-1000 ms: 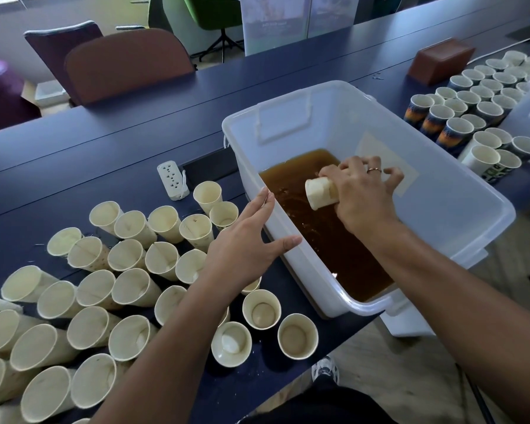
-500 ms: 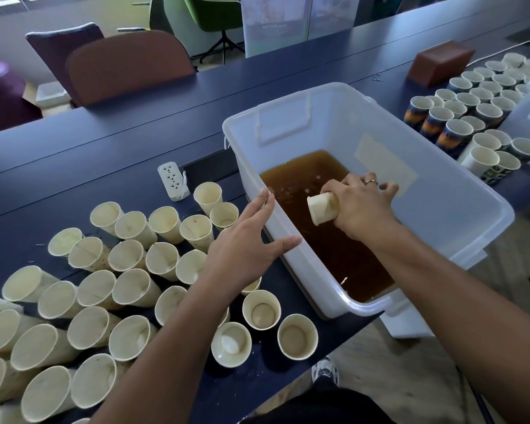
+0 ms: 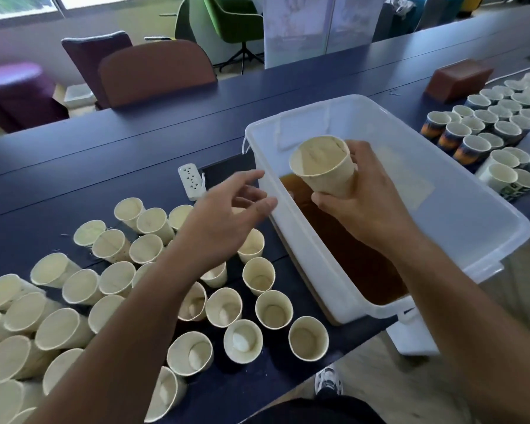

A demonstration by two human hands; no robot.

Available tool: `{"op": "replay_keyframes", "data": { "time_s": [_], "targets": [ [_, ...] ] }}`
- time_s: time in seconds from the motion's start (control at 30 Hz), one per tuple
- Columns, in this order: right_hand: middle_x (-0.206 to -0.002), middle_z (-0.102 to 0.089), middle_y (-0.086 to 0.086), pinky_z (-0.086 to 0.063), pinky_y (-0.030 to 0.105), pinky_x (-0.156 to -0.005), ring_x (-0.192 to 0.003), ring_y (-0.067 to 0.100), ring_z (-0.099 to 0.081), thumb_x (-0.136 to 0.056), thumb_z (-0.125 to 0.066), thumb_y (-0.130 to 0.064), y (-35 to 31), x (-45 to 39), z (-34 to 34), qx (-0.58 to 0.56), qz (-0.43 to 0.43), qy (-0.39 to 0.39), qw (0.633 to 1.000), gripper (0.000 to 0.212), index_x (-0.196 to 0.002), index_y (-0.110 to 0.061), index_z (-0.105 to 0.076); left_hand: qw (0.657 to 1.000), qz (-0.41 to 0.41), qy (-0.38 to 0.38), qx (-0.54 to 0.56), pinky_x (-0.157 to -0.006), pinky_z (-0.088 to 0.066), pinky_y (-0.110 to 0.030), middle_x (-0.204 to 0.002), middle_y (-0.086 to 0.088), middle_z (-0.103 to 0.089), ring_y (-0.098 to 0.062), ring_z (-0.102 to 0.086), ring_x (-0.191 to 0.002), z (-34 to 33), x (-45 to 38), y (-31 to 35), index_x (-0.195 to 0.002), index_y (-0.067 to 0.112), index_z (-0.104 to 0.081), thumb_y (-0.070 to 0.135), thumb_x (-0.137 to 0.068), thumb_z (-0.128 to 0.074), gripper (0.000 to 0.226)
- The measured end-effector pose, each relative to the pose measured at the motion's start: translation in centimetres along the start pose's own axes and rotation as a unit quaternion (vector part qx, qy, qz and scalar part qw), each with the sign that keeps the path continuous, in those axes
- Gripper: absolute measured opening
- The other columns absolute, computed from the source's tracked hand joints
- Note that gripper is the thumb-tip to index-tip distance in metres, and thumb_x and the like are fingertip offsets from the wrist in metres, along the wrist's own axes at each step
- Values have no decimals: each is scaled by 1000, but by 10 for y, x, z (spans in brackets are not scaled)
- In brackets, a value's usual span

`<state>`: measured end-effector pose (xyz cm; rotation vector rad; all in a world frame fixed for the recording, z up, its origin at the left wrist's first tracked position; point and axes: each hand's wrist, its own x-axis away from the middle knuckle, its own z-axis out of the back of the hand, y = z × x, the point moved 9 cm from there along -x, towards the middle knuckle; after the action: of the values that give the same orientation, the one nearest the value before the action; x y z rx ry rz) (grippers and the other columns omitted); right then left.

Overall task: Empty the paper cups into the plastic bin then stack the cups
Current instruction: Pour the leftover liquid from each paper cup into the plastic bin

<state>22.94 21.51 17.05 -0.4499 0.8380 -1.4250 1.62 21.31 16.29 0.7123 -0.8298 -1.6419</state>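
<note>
A: Item one, right hand [image 3: 364,206]. What do we log?

B: We log its fingers [image 3: 357,154] wrapped around a cream paper cup [image 3: 323,165], held above the far left end of the plastic bin [image 3: 459,209], mouth tilted toward us and to the left. Inside looks empty.

A: Item two, left hand [image 3: 224,218]?

B: Fingers loosely spread and slightly curled, gripping nothing. It hovers over the cream cups [image 3: 153,286], just left of the bin's near wall.

A: Item three, the bin?

B: Translucent, on the dark blue bench [image 3: 135,154], brown liquid [image 3: 349,255] pooled along its bottom.

A: Remaining stock?

B: We count many cream cups standing to the near left of the bin, several with pale residue inside. Printed cups [image 3: 484,133] cluster at the far right. A white power strip [image 3: 192,180] lies just beyond the left hand; a brown box [image 3: 459,79] sits far right.
</note>
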Motion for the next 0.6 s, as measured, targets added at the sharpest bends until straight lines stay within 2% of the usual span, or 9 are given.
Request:
{"op": "replay_keyframes", "data": {
  "time_s": [0.1, 0.17, 0.23, 0.3, 0.4, 0.5, 0.6],
  "targets": [
    [-125, -51, -8, -43, 16, -80, -106, 8, -51, -77, -82, -25, -43, 19, -28, -54, 45, -32, 997, 68, -130, -31, -39, 993, 10, 82, 87, -73, -57, -25, -90, 7, -76, -11, -71, -83, 42, 28, 1, -122, 29, -66, 36, -95, -65, 29],
    [-120, -53, -10, -47, 26, -85, -106, 9, -54, -74, -80, -30, -67, 35, -65, -84, 82, -79, 990, 67, -128, -32, -41, 986, 24, 123, 107, -68, -54, -21, -80, 6, -75, -10, -70, -75, 60, 51, -13, -110, 29, -71, 33, -93, -67, 17],
    [-114, -51, -21, -49, 38, -87, -105, 11, -55, -67, -77, -35, -86, 54, -108, -97, 104, -129, 981, 67, -122, -39, -39, 979, 53, 160, 110, -60, -48, -13, -74, 4, -72, -5, -65, -64, 75, 77, -37, -95, 29, -74, 29, -92, -69, 6],
    [-113, -49, -26, -48, 45, -88, -107, 12, -53, -64, -77, -33, -91, 75, -148, -101, 96, -177, 974, 69, -119, -46, -38, 973, 89, 182, 107, -57, -45, -11, -68, 7, -71, -1, -61, -59, 82, 101, -66, -85, 29, -74, 23, -91, -71, 10],
    [-112, -54, -21, -48, 49, -87, -106, 16, -56, -70, -80, -34, -97, 110, -213, -101, 91, -263, 955, 64, -120, -43, -41, 965, 148, 204, 75, -58, -43, -10, -61, 15, -68, 1, -60, -57, 95, 147, -117, -76, 32, -72, 18, -90, -73, 20],
    [-110, -56, -20, -47, 39, -85, -103, 12, -55, -73, -76, -43, -109, 137, -260, -84, 103, -317, 939, 59, -123, -38, -43, 946, 215, 233, 70, -59, -47, -17, -64, 6, -68, -7, -64, -62, 107, 194, -163, -73, 31, -71, 18, -89, -74, 21],
    [-106, -52, -23, -43, 23, -84, -99, 3, -48, -77, -79, -34, -139, 162, -295, -87, 141, -365, 916, 54, -120, -33, -47, 925, 255, 271, 79, -64, -54, -22, -69, 12, -72, -7, -67, -65, 124, 239, -194, -77, 31, -72, 19, -90, -72, 18]
  ]
}}
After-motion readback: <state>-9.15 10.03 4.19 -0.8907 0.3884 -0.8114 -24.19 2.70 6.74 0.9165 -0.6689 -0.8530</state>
